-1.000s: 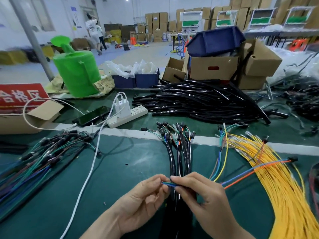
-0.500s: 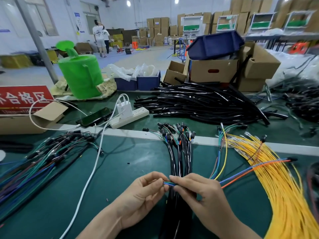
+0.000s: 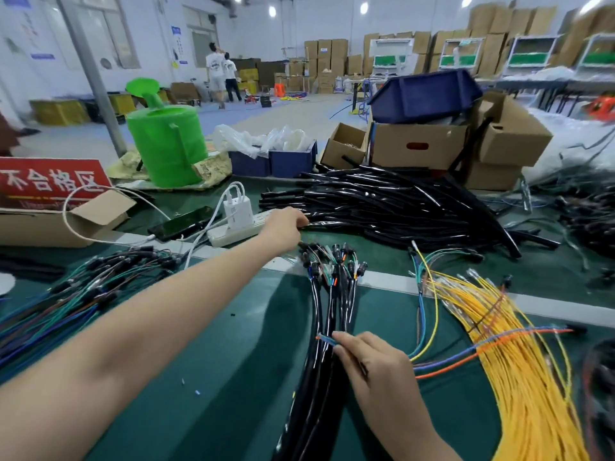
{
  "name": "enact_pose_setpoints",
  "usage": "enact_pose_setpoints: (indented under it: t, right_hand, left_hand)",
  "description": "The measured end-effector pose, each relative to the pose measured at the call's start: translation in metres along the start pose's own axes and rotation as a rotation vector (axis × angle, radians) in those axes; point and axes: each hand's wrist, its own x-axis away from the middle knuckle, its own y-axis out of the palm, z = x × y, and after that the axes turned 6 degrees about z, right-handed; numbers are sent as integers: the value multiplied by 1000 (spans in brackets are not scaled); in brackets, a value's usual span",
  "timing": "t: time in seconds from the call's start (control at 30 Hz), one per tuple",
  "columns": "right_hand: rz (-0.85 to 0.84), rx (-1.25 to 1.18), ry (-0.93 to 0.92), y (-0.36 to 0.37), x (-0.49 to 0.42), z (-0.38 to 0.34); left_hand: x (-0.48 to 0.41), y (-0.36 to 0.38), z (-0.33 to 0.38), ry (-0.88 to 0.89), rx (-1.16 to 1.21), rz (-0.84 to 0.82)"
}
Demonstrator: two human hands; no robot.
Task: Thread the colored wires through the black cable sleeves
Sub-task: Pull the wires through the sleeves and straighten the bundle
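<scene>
My right hand [image 3: 376, 367] pinches the ends of a blue and an orange wire [image 3: 466, 356] near the table's front; their tips stick out to the left of my fingers. My left hand [image 3: 286, 224] is stretched far forward, fingers curled on the near end of a black sleeve [image 3: 332, 224] at the left edge of the big pile of black sleeves [image 3: 399, 207]. A bundle of finished sleeved wires [image 3: 329, 314] with connectors lies between my hands, running toward me.
A sheaf of yellow wires [image 3: 519, 354] lies at right, mixed coloured wires [image 3: 66, 294] at left. A power strip with charger [image 3: 236, 221] and a phone [image 3: 179, 224] sit beside my left hand. Cardboard boxes [image 3: 419, 148] and a green watering can [image 3: 166, 141] stand behind.
My left hand let go of the wire ends and reached forward to the sleeve pile. My right hand stayed, still pinching the blue and orange wires.
</scene>
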Motion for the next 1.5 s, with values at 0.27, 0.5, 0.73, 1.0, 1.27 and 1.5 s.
enact_pose_setpoints:
  t: [0.27, 0.5, 0.73, 1.0, 1.27, 1.5]
  right_hand:
    - [3, 40, 26, 3, -9, 14]
    - [10, 54, 24, 9, -9, 19]
    - [39, 61, 15, 9, -13, 20]
    - [36, 66, 47, 8, -13, 19]
    - [41, 83, 74, 7, -12, 17]
    - [81, -150, 293, -3, -11, 8]
  left_hand:
    - [-78, 34, -2, 93, -435, -102]
    - [-100, 60, -25, 148, -548, -206]
    - [-98, 51, -30, 96, -570, -135]
    - [-73, -21, -9, 34, 233, 187]
    - [28, -135, 42, 395, 1069, 783]
    - [133, -51, 2, 555, 333, 306]
